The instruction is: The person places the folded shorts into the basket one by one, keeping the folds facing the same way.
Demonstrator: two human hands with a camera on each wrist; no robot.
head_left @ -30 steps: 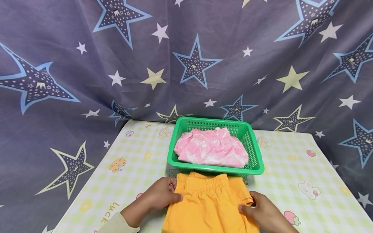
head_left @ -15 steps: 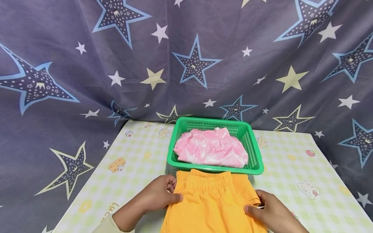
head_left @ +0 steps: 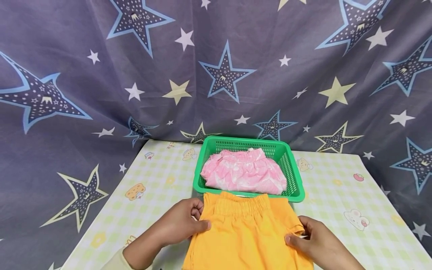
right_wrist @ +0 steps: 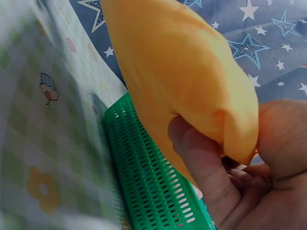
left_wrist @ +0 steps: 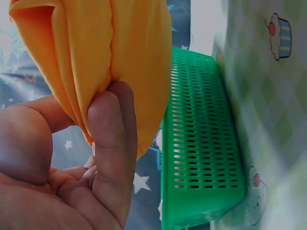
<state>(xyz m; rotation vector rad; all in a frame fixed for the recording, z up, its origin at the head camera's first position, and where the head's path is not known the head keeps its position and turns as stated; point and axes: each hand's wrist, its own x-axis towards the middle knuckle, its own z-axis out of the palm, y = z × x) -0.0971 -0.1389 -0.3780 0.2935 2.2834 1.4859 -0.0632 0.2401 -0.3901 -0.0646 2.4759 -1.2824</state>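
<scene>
A pair of yellow shorts (head_left: 241, 236) with a gathered elastic waistband hangs between both hands, in front of the green basket. My left hand (head_left: 183, 221) pinches its left edge between thumb and fingers. On the opposite edge, my right hand (head_left: 314, 240) pinches the cloth the same way. Both wrist views show the yellow fabric in folded layers, raised off the table. Behind it, a pink and white garment (head_left: 244, 170) with a gathered waistband lies folded in the green basket (head_left: 298, 183). The lower part of the shorts runs out of the head view.
The table (head_left: 330, 210) has a green checked cover with printed cartoon figures. A dark curtain (head_left: 216, 93) with stars hangs behind and beside it. The basket's perforated side wall (left_wrist: 204, 134) stands close to the left hand.
The yellow shorts have moved slightly forward, and their waistband now overlaps the basket's front rim. My right hand has shifted a little to the right, and the cloth spreads wider.
</scene>
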